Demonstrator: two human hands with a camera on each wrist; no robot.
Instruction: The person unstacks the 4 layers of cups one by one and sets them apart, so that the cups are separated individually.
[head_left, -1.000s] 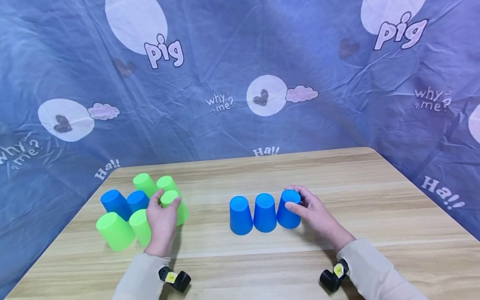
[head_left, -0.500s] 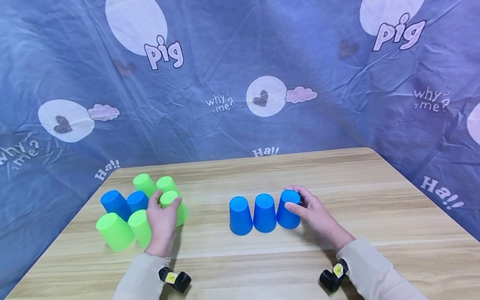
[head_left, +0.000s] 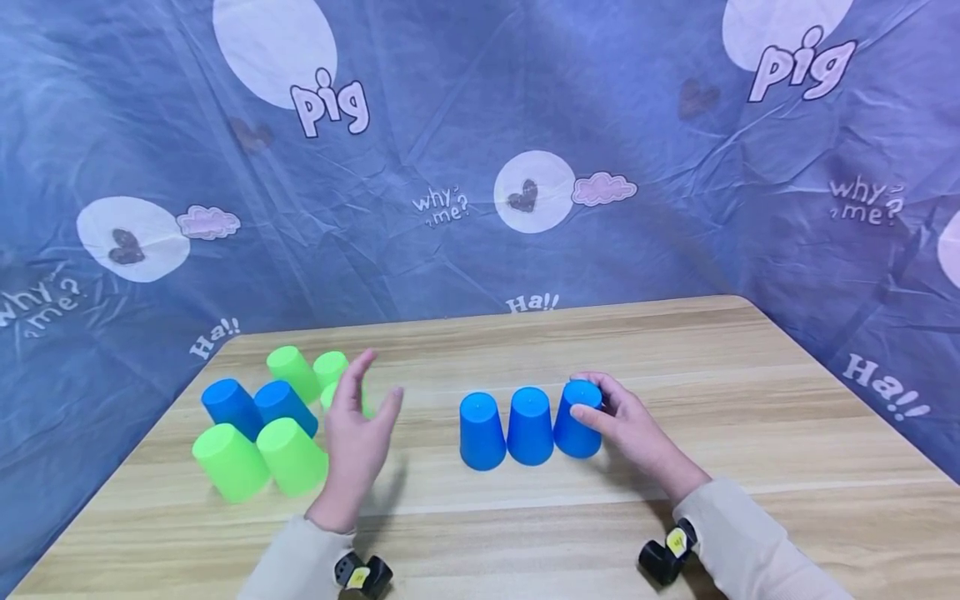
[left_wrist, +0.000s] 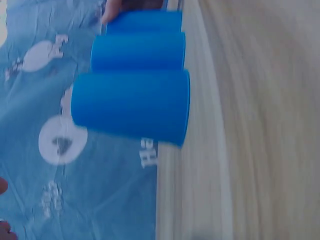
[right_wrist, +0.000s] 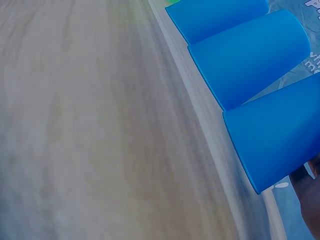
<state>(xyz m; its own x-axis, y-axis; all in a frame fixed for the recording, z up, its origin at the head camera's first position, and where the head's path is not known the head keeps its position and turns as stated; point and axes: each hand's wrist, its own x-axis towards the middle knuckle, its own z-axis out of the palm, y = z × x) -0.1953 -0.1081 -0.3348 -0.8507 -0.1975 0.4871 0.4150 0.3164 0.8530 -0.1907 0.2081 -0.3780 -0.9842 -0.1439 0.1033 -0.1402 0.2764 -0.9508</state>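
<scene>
The right hand [head_left: 626,425] has its fingers curled round the flat top of the rightmost blue cup [head_left: 577,419], thumb on the near side and fingertips over the far edge, so the cup is gripped while it stands upside down on the table. That cup is smooth, matte plastic, a tapered cone with the narrow closed end up. It touches the middle blue cup [head_left: 530,426], which in turn stands just beside the left blue cup [head_left: 482,432]; the three form a tight row near the middle of the table. The right wrist view shows the same three side by side, their wide rims on the wood.

The left hand [head_left: 358,442] is raised above the table with fingers straight and spread apart, holding nothing; its outline is a little blurred, so I cannot tell whether a fingertip brushes the green cup behind it [head_left: 330,393]. Left of it lies a loose cluster of like-shaped cups, all upside down: two green ones at the front [head_left: 258,458], two blue ones [head_left: 255,406] behind them, and two more green ones [head_left: 307,371] at the back.

The table [head_left: 750,417] is pale wood-grain laminate with a rounded corner. Behind it hangs a wrinkled blue cloth [head_left: 480,125] printed with white ovals, hearts and words.
</scene>
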